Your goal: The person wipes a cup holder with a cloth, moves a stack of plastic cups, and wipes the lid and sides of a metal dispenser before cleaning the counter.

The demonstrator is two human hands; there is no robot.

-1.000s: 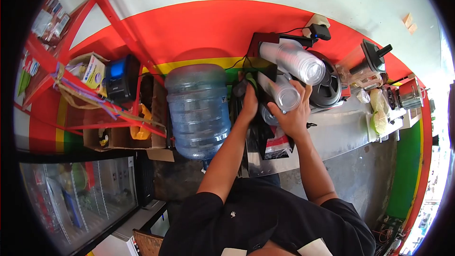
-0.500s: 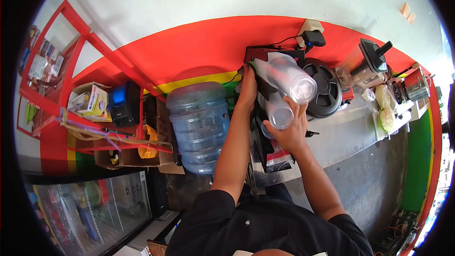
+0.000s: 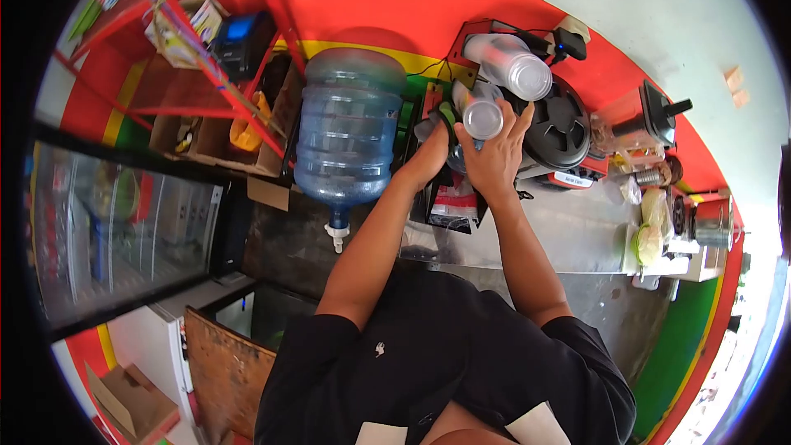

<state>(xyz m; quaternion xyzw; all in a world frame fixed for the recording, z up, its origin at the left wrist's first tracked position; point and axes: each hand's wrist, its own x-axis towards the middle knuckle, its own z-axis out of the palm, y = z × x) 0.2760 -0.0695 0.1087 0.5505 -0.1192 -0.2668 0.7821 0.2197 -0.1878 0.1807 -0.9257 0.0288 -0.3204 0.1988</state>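
Note:
Two stacks of clear plastic cups lean in a black holder. The smaller stack [image 3: 483, 119] points its round base toward me, and the larger stack [image 3: 527, 76] sits behind and to its right. My right hand [image 3: 492, 166] is around the smaller stack's near end, thumb on the left and fingers on the right. Left of the cups, my left hand [image 3: 430, 156] is against a dark item with a green edge [image 3: 447, 112]; its fingers are mostly hidden. Below the hands, red-and-clear plastic packaging [image 3: 455, 203] lies in a black compartment.
A large blue water bottle [image 3: 346, 132] stands left, with red shelving [image 3: 194, 112] beyond. Right of the cups is a round black-lidded appliance [image 3: 557, 128] on the steel counter [image 3: 568, 227]. Farther right stands a blender jug [image 3: 651, 119]. A glass-door fridge [image 3: 124, 231] is lower left.
The view has shifted and turned. My right hand's fingers are more spread beside the smaller cup stack, and no longer reach the larger one. My left hand stays by the dark item.

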